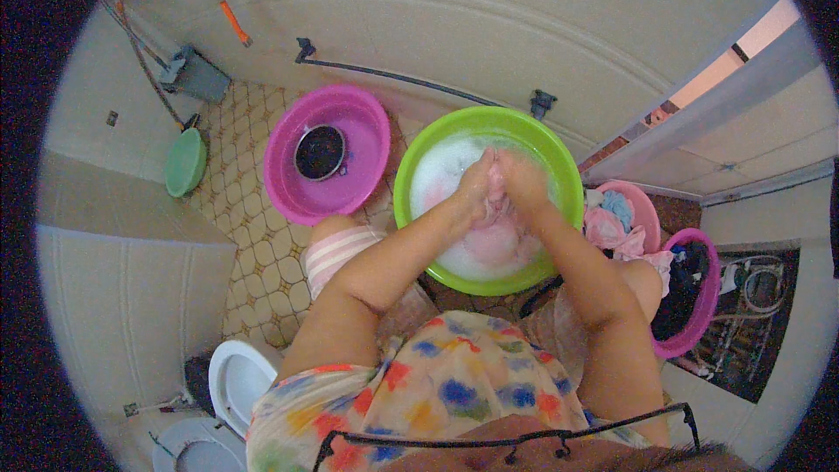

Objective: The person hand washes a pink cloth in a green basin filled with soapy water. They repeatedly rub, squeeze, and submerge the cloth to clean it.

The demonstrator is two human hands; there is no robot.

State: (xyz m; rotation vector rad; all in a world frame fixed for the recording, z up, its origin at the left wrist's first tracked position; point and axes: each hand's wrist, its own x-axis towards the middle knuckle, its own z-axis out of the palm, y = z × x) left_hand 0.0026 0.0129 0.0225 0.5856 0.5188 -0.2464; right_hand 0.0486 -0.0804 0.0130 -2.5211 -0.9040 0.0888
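Note:
A wet pink cloth (496, 240) hangs down into the foamy water of a lime-green basin (403, 210). My left hand (474, 185) is closed on its upper end, which is bunched up between my two hands. My right hand (524, 180) meets the left one there and grips the same bunch; its fingers are a little blurred. White suds (440, 166) cover much of the water on the left. The lower part of the cloth spreads at the water surface, and how far it reaches below cannot be seen.
A magenta basin (278, 179) holding a dark round vessel (321, 154) stands left. To the right are a pink basin (648, 210) of laundry and a purple tub (712, 297) of dark clothes. A horizontal pipe (411, 80) runs along the wall. A toilet (229, 376) is behind left.

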